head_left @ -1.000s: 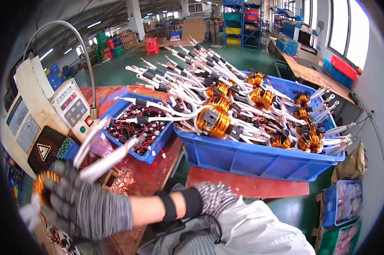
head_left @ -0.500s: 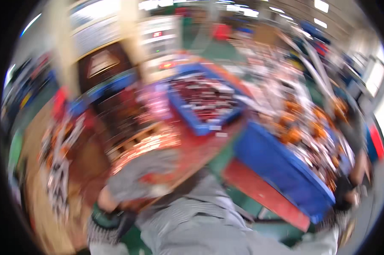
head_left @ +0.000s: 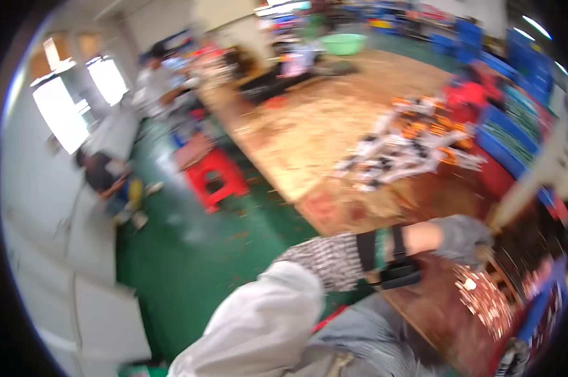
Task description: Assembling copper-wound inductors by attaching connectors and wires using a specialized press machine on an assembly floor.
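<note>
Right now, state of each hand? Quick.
Left hand: gloved, blurred, by the copper-coloured pieces; open, closed or holding, can't tell.
Right hand: not clearly visible, can't tell.

Left hand: grey cloth glove, matt. Sleeve, lower centre: white cloth, matt, creased; its cuff, black-and-white patterned cloth. Copper pieces, lower right: bare metal, bright; detail blurred. Worktop, upper centre: pale wood, matt, reddish and worn toward the right. Coils, right: copper-coloured, glossy; leads, white covering, finish blurred. Stool, left of centre: red plastic, smooth. Basin, top: green plastic. Floor: green, smooth, slight sheen.
</note>
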The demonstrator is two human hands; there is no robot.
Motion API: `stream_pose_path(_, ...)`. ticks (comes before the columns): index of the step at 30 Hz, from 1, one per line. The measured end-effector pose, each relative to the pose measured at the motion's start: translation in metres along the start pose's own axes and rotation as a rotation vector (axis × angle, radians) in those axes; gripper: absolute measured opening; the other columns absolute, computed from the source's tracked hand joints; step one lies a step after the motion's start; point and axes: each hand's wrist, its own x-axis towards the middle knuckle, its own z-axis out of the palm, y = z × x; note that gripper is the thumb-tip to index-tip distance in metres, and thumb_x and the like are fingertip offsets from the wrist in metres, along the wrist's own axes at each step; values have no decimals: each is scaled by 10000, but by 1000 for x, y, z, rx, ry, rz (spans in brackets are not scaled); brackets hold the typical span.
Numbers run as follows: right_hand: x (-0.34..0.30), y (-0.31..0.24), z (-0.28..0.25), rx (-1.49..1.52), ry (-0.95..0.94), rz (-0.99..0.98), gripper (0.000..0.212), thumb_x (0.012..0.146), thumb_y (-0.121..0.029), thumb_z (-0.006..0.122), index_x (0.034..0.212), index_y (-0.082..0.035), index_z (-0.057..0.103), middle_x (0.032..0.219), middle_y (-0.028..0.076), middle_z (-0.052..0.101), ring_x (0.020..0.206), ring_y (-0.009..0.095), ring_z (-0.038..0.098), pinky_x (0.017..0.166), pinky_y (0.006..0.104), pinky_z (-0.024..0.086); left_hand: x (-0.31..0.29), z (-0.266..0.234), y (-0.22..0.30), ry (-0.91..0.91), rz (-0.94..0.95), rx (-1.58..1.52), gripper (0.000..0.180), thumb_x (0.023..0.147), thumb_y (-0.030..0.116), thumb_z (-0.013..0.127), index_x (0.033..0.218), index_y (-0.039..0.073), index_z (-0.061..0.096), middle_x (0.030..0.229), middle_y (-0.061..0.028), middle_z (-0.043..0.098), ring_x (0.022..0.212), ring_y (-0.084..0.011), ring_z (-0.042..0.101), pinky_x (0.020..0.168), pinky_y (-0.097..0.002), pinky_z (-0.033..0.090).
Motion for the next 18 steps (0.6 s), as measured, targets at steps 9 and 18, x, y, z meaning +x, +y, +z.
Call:
stream_pose_path(9,36,43,158,122,-337,-146,221,851,-177,546,907,24,619,874,121,643,762,196,600,689,289,479,45,-105,-118,562,-278,668,421,630,406,640,876,65,637,813,-162,617,786,-326,596,676,-393,483)
stream_pose_path(18,37,55,156,33,-397,-324,148,739,-130,642,868,-77,593,797,74,595,732,241,557,638,330,439,42,-142,-160,131,-405,513,555,786,544,446,893,38,645,963,-175,608,900,-320,575,780,-411,437)
